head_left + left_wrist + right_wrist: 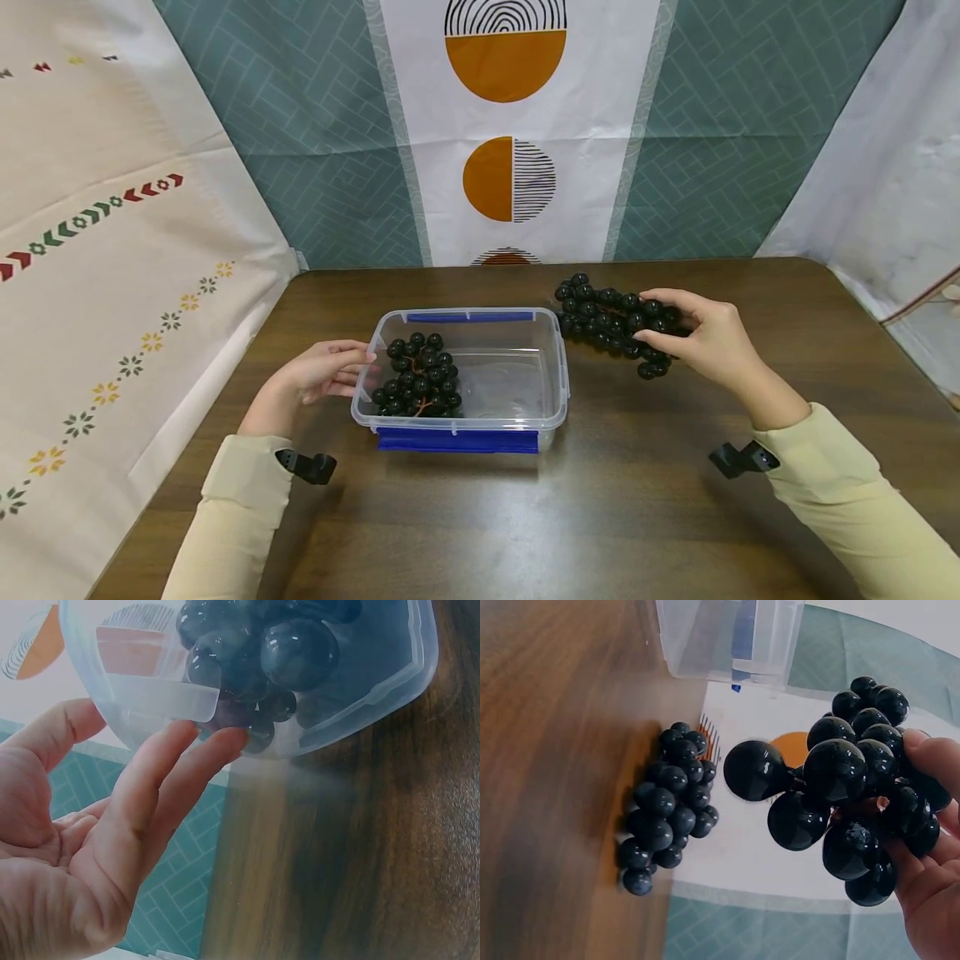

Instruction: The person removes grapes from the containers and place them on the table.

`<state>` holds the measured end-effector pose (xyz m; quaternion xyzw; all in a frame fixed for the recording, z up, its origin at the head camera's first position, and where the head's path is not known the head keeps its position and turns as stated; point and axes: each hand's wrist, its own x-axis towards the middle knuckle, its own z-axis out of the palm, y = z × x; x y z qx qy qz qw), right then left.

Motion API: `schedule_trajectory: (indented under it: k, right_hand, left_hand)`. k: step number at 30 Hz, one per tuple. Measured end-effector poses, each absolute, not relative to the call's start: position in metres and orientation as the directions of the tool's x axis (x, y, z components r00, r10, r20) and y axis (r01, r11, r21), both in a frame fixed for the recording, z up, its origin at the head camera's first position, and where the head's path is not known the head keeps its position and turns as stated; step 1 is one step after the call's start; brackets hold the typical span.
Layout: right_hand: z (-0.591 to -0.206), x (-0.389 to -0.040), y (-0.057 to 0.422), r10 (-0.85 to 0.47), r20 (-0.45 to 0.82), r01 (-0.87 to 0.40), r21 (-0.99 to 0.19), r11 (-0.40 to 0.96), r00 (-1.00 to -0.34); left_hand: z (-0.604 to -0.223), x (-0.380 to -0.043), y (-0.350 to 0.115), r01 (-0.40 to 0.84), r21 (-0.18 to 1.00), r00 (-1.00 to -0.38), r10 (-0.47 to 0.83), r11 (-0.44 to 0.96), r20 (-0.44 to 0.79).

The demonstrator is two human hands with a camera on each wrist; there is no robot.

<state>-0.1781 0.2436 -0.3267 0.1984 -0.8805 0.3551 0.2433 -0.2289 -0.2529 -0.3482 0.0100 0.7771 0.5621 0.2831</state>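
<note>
As two pale yellow sleeves [232, 517] reach over a brown wooden table [487, 533], a small black device [744, 460] sits at each wrist. Past the cuffs, the left hand [326, 372] has its fingers extended and apart, fingertips touching the left end of a clear container [510, 383]. That container stands on the table with a blue latch [457, 440] along its near side and a bunch of dark grapes [423, 387] in its left part. To its right, the right hand [705, 342] pinches a held bunch [836, 772] of the same dark grapes between thumb and fingers. Behind that, a lying bunch [656, 834] rests on the table near the container's right end; in the head view the two overlap, and their boundary is hard to tell. Farthest away hangs a teal cloth [322, 167] with a white central panel [592, 200] bearing orange and black shapes.
</note>
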Motion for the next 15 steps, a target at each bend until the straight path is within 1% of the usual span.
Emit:
schedule_trajectory:
  k: [4,15]
  right_hand:
    - [-0.332,-0.175,0.249,-0.169,0.544,-0.498,-0.545,0.675,-0.822]
    - [-0.344,-0.167,0.259,-0.172,0.502,-0.468,-0.554,0.688,-0.848]
  left_hand:
    - [-0.350,-0.230,-0.252,-0.308,0.879,-0.846,0.318,0.363,-0.428]
    - [-0.351,-0.229,-0.252,-0.288,0.887,-0.855,0.321,0.360,-0.408]
